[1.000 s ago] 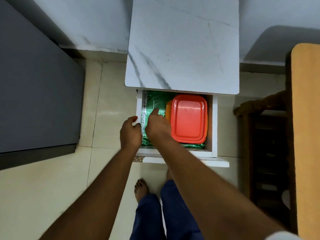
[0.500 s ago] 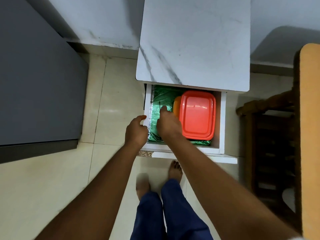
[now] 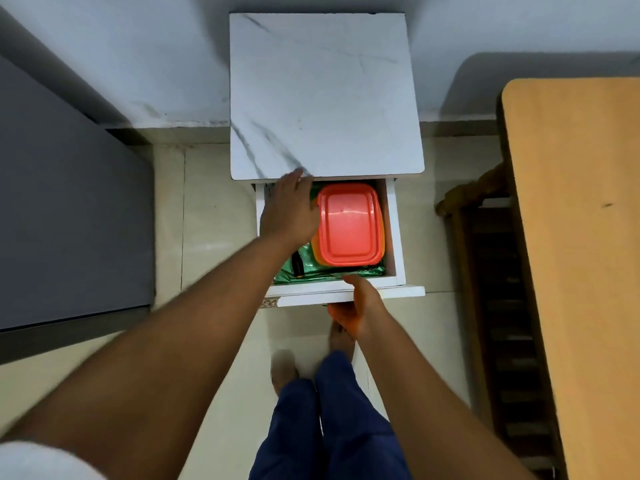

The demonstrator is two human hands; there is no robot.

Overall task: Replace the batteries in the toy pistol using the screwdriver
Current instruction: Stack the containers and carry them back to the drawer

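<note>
The white drawer (image 3: 393, 237) of a marble-topped side table (image 3: 322, 95) stands pulled out. Inside it lie a green foil liner (image 3: 332, 273) and a red-lidded plastic box (image 3: 349, 223). A small dark slim object (image 3: 297, 266), possibly a tool handle, lies on the liner at the front left. My left hand (image 3: 291, 209) reaches into the drawer's left side with fingers extended toward the back, beside the box. My right hand (image 3: 356, 306) grips the drawer's front panel (image 3: 398, 292), thumb on top. No toy pistol is visible.
A dark grey cabinet (image 3: 69, 220) stands at the left and a wooden table (image 3: 571, 237) with a dark wooden chair (image 3: 485, 271) at the right. My bare feet (image 3: 282, 368) and blue trousers are on the tiled floor below the drawer.
My right hand has come out of the drawer and taken hold of its front panel. My left hand has left the drawer's left edge and moved inside. The view has pulled back.
</note>
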